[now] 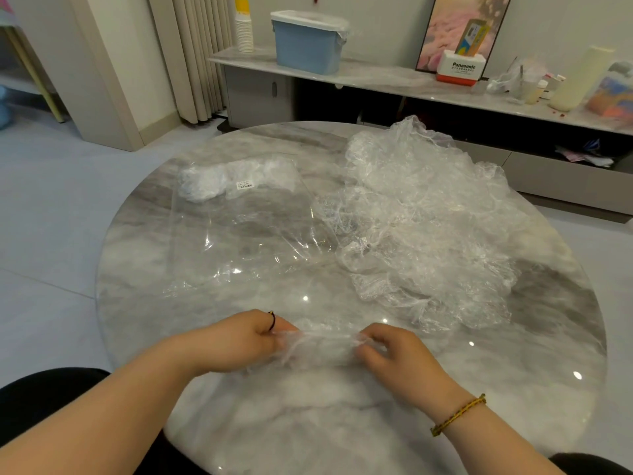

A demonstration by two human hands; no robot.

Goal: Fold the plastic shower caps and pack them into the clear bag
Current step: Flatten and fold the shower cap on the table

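**One cap stretched between both hands near the table's front edge**

A crumpled plastic shower cap [322, 344] lies on the round marble table [308, 423] close to its near edge, drawn out into a strip between two hands. The left hand [246, 341] pinches the cap's left end with its fingers curled in; a dark ring [271, 319] sits on one finger. The right hand [394, 354] pinches the right end with thumb and bent fingertips, and a braided bracelet [459, 414] circles its wrist.

The clear bag [239, 228] lies flat toward the left side of the table, its mouth facing the near edge. A small white bundle of folded caps [219, 181] sits at its closed far end, beside a barcode label [245, 185].

A large loose heap of unfolded shower caps [421, 214] covers the right side of the table, reaching from the far edge down to just beyond the right hand and touching the bag's right edge.
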